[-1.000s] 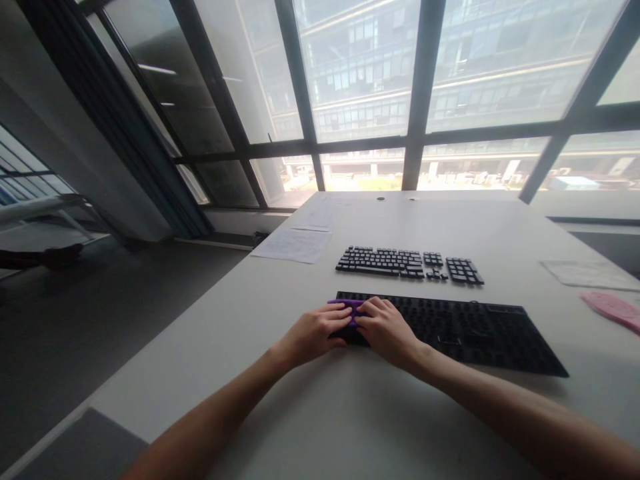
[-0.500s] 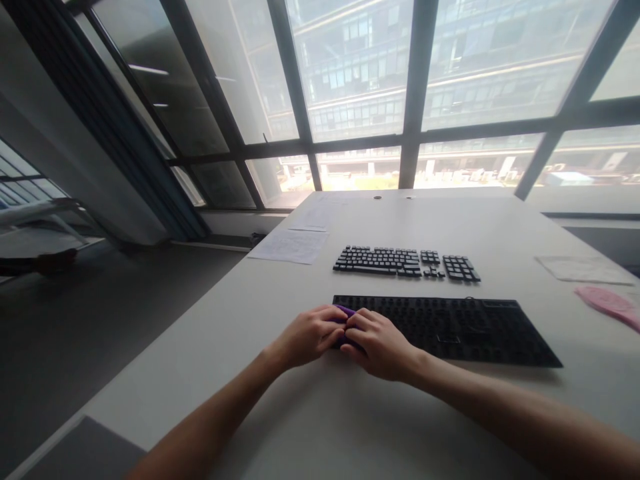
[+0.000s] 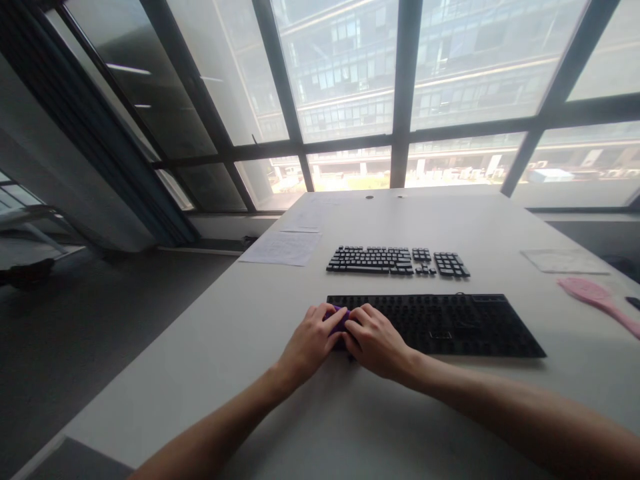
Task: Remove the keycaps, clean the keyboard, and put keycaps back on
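My left hand (image 3: pixel 311 337) and my right hand (image 3: pixel 379 339) meet over the left end of a black keyboard base (image 3: pixel 460 320), whose keycaps are off. Between them, both hands grip a purple piece (image 3: pixel 340 320); its kind is hard to tell, as the fingers cover most of it. My fingers are bent and pressed around it at the keyboard's left edge. Behind the base, the removed black keycaps (image 3: pixel 371 259) lie on the white table, set out in keyboard order with the number block apart at the right.
A pink brush (image 3: pixel 585 291) with a long handle lies at the right, near a clear flat bag (image 3: pixel 565 261). Sheets of paper (image 3: pixel 283 248) lie at the table's left edge. Large windows (image 3: pixel 345 73) stand beyond the table (image 3: pixel 225 347).
The view has shifted slightly to the right. My left fingers have lifted and spread a little over the purple piece, and more of its top shows between the hands.
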A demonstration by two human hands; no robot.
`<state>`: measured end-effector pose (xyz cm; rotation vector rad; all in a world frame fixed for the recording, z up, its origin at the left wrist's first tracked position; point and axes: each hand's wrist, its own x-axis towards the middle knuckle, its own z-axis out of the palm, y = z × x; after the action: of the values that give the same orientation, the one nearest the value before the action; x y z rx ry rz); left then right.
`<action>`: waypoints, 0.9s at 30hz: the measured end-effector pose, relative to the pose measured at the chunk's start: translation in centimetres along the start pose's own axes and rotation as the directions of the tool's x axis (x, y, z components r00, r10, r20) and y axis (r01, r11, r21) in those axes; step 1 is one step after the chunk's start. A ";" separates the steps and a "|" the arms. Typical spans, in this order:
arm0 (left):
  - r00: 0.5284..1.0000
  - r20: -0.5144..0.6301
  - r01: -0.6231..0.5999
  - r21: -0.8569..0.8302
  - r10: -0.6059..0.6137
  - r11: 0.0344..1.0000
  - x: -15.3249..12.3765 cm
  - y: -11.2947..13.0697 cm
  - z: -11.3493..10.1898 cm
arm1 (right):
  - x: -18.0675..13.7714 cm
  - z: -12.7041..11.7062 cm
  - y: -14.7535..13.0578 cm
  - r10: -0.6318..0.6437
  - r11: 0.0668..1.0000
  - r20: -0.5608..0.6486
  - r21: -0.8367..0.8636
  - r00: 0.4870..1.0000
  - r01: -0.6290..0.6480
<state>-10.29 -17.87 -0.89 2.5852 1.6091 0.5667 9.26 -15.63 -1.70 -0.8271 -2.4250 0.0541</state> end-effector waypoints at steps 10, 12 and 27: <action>0.991 0.001 -0.129 -0.183 0.132 0.975 1.3 -0.5 -1.3 | -0.3 0.7 0.0 -0.104 0.992 -0.115 0.059 0.988 0.111; 0.986 -0.034 -0.164 -0.178 0.161 0.970 1.5 -1.1 -1.6 | -0.2 0.2 -0.1 -0.141 0.986 -0.144 0.066 0.980 0.152; 0.977 0.142 -0.147 -0.074 0.156 0.986 1.0 -2.7 0.5 | 0.0 0.1 0.2 -0.026 0.999 -0.079 0.040 0.997 0.029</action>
<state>-12.08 -15.65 -1.70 2.6486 1.3370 0.4149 9.27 -15.47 -1.79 -0.7627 -2.3531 0.0597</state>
